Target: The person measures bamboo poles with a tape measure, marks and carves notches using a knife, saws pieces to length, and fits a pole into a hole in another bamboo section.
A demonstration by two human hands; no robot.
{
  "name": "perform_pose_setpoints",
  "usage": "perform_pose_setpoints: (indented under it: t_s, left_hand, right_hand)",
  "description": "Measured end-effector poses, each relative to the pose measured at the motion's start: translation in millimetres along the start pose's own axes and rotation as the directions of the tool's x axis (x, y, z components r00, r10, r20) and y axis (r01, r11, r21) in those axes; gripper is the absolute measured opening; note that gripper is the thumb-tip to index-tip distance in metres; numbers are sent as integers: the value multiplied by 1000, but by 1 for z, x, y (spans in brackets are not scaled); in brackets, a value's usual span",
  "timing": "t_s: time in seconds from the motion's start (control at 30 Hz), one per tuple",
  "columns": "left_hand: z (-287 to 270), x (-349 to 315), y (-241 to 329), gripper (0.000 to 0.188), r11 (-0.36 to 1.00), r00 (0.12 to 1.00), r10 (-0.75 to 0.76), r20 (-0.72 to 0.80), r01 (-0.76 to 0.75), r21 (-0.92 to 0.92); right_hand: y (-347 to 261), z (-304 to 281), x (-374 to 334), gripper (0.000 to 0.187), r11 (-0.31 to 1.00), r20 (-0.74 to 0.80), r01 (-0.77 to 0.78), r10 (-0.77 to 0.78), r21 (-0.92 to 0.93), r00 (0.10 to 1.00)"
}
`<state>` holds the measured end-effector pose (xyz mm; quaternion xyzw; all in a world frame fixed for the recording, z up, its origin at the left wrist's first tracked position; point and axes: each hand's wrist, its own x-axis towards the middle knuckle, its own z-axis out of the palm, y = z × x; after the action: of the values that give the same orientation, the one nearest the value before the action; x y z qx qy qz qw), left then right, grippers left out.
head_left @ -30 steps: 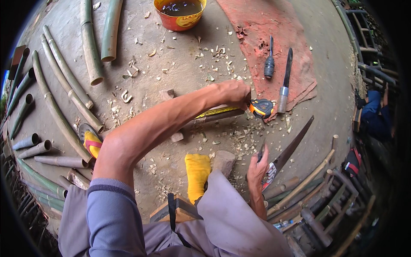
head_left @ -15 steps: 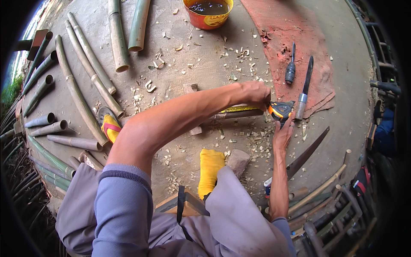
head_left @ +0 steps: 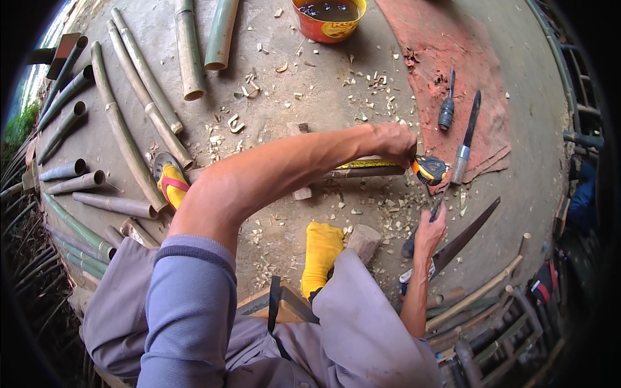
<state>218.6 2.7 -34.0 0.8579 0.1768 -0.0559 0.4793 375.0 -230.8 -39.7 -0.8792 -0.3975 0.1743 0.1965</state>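
Note:
My left arm reaches across, and my left hand is closed at the right end of a dark bamboo piece. Beside its fingers sits an orange and black tape measure, its yellow tape drawn out along the bamboo. The forearm hides the piece's left part. Below the tape measure, my right hand grips a slim dark tool with a thin pointed tip; its kind is unclear. A wooden block shows under the bamboo. A saw lies right of my right hand.
A red cloth at the far right bears a dark-handled screwdriver-like tool and a knife. A red and yellow bucket holds dark liquid. Bamboo poles lie left. A stone rests by my yellow-socked foot.
My right hand has left the tape measure and moved down toward me, now with the slim dark tool in it. My left hand stays at the bamboo's end. The whole view has shifted slightly.

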Motion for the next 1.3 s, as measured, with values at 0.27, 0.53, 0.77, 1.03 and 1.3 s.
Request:
perform_pose_setpoints:
  t_s: [0.27,0.53,0.77,1.03,1.3]
  left_hand:
    - [1,1,1,27,999,999,43,-23,-43,-7]
    - [2,0,-3,28,997,995,81,-58,-80,8]
    - [2,3,-2,27,996,997,76,-34,-74,52]
    - [10,3,-13,26,992,990,123,-66,-120,42]
    - [2,3,-10,26,992,992,126,-26,-126,2]
  right_hand:
    - [-81,6,-119,37,890,354,184,-345,416,869]
    - [-137,69,-125,45,811,383,337,-538,478,751]
    - [-135,75,-126,46,832,407,316,-511,456,757]
    - [-138,76,-127,47,858,447,294,-479,422,756]
    - [-134,76,-128,49,803,368,353,-550,480,750]
